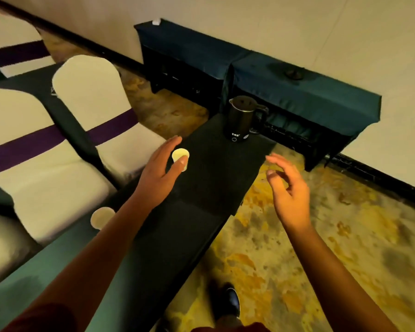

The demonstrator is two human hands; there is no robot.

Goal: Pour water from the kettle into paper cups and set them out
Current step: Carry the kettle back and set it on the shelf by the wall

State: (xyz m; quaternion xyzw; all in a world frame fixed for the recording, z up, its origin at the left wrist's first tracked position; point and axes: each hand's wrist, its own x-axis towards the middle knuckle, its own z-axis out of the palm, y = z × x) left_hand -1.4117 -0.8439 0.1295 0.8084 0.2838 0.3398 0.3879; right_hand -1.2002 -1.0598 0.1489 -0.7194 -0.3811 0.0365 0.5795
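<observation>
A black electric kettle (241, 118) stands upright at the far end of the long dark-clothed table (216, 168). A small paper cup (179, 156) sits upright on the table nearer to me. My left hand (159, 171) wraps loosely round it, thumb on its front and fingers stretched along its far left side. My right hand (289, 185) hovers over the table's right edge with its fingers spread, holding nothing, below and right of the kettle. A second paper cup (101, 218) stands near the table's left edge, partly hidden by my left forearm.
White-covered chairs with purple bands (86, 104) line the table's left side. Teal-draped side tables (304, 92) run along the wall behind the kettle, one with a round black base (294, 74) on it. Patterned carpet (297, 248) lies to the right, with my shoe (227, 304) below.
</observation>
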